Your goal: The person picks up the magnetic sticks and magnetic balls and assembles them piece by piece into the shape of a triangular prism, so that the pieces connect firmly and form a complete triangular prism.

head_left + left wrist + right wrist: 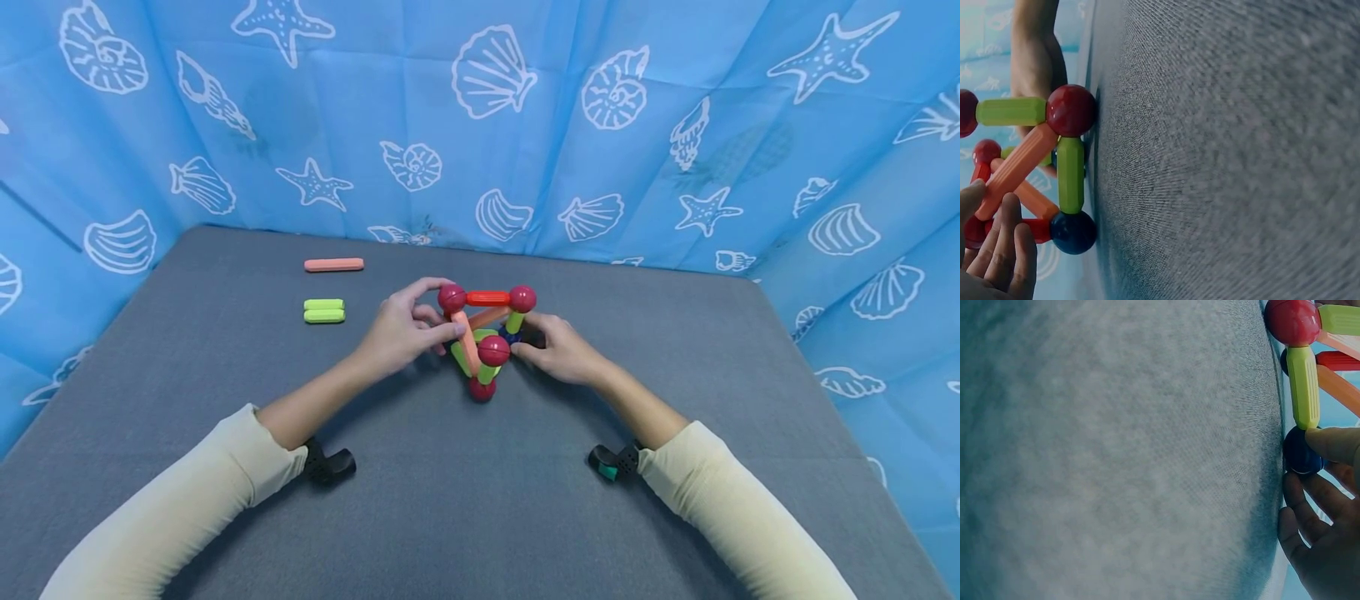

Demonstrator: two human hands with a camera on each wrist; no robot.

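A frame of magnetic sticks and balls stands on the grey table, between both hands. My left hand [401, 333] pinches an orange stick [1017, 164] near its upper end, close to a red ball [452, 298]. With thumb and fingers, my right hand [562, 350] grips a dark blue ball [1302, 452] low on the frame. A green stick [1304, 387] joins that ball to a red ball [1293, 322] at table level. Across the top, a red stick [487, 298] links two red balls. Another blue ball [1073, 232] sits at a lower corner. Fingers partly hide the far side.
Left of the frame, two green sticks [324, 317] lie side by side on the grey table [465, 517]. Farther back is a loose orange stick [333, 265]. A blue curtain [360, 108] with white shell drawings hangs behind the table and along its sides.
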